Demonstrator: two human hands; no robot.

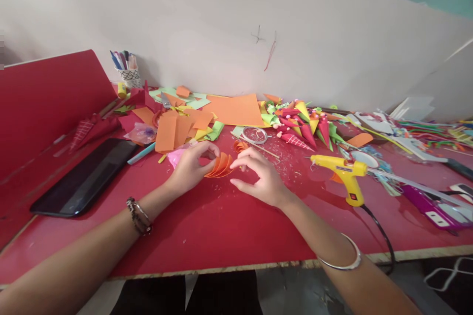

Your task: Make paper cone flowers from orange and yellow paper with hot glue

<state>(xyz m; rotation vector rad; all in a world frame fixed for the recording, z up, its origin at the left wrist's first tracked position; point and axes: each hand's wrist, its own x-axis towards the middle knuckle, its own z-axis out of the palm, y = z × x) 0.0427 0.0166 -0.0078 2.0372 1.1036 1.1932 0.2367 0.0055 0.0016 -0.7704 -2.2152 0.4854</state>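
My left hand (191, 166) pinches a curled orange paper spiral (220, 165) by its left side, between thumb and fingers. The spiral has several overlapping rounded folds and is held just above the red tabletop (207, 229). On the other side of it, my right hand (263, 181) has its fingers bent and apart, with the thumb away from them. Its fingertips come close to the spiral's right edge; whether they touch it I cannot tell. A second rolled orange paper piece (241, 146) lies just behind my right fingers.
A yellow glue gun (343, 172) lies to the right, its black cord running over the front edge. At left lies a black phone (86, 177). Behind are orange paper sheets (236, 110), paper cones (306, 130), scissors (165, 100) and a pen cup (130, 77).
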